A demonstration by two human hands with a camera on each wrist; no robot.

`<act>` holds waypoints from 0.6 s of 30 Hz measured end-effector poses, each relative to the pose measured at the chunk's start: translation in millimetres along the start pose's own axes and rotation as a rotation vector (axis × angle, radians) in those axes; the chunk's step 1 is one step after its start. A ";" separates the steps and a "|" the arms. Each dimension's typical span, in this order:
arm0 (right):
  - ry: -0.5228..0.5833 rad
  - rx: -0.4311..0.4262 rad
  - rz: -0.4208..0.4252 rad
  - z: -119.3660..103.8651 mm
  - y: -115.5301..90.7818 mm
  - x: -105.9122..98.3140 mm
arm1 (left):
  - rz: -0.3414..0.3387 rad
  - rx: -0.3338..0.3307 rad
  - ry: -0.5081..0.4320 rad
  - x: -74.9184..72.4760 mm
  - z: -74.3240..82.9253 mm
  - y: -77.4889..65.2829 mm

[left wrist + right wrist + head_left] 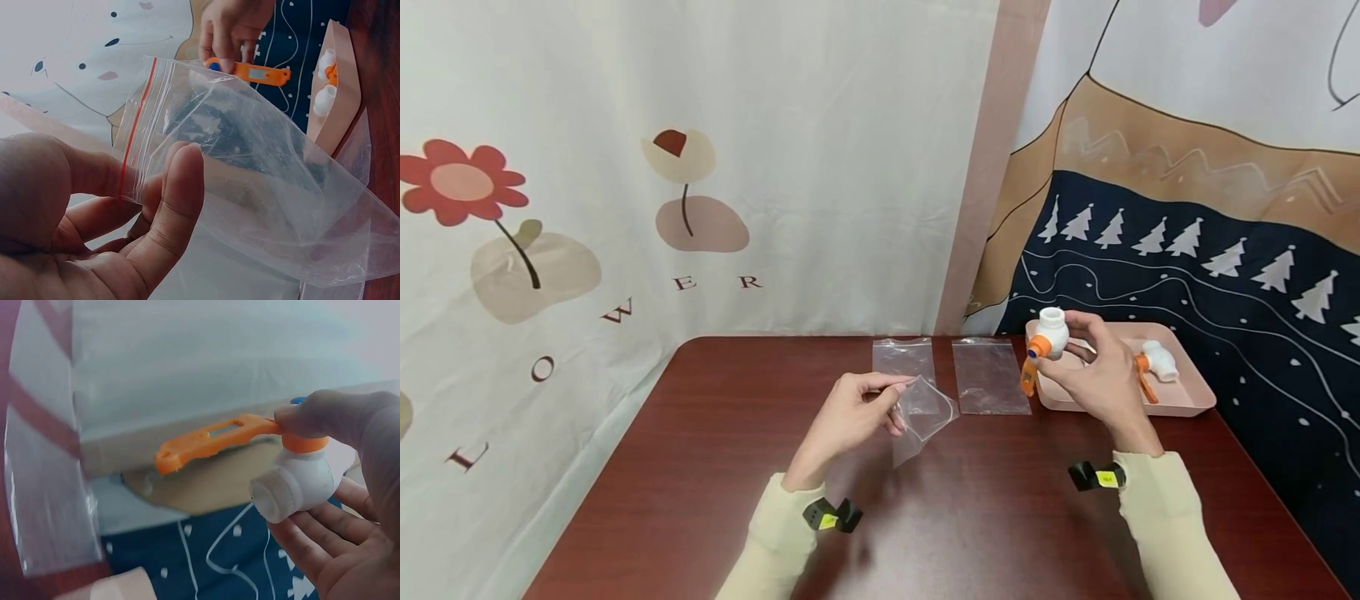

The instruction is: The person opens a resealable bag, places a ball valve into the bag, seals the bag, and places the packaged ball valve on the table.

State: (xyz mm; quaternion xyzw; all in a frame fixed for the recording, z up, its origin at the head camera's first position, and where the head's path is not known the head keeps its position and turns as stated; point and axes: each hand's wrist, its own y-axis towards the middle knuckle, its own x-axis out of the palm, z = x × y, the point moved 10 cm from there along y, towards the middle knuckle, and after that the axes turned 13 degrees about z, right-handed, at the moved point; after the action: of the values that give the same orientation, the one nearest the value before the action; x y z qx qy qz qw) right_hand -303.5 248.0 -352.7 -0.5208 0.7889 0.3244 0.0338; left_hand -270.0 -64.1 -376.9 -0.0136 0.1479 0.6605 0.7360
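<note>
My left hand (856, 414) pinches a clear zip-lock bag (931, 410) near its top edge, above the table. In the left wrist view the bag's red seal line (139, 125) runs beside the thumb and fingers, and the bag holds nothing. My right hand (1101, 375) grips a white plastic ball valve (300, 484) with an orange lever handle (215, 440). The thumb lies on the orange top and the fingers support the white body from the other side. In the head view this valve is raised over the left end of the pink tray, to the right of the bag.
The pink tray (1198, 402) at the table's back right bears more white valves, one (1161, 362) with an orange handle plainly visible. Two flat clear bags lie at the back edge, one (992, 379) beside the tray, the other (898, 354) behind my left hand. Printed curtains hang behind.
</note>
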 end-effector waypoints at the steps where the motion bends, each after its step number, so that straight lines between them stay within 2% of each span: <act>1: 0.019 -0.007 -0.005 -3.7 -1.9 0.7 | -0.001 0.000 0.001 0.3 -0.2 0.0; 8: 0.155 -0.027 -0.030 -30.9 -13.6 5.6 | 0.003 -0.009 -0.006 1.7 -1.9 0.7; 18: 0.400 -0.065 -0.114 -64.0 -30.5 21.1 | -0.005 -0.053 -0.012 4.4 -4.7 -1.1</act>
State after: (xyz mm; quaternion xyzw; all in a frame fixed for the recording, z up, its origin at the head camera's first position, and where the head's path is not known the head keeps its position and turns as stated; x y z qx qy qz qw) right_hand -269.2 188.5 -325.0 -0.6195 0.7382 0.2375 -0.1219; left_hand -269.5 -61.0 -382.6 -0.0293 0.1261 0.6624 0.7378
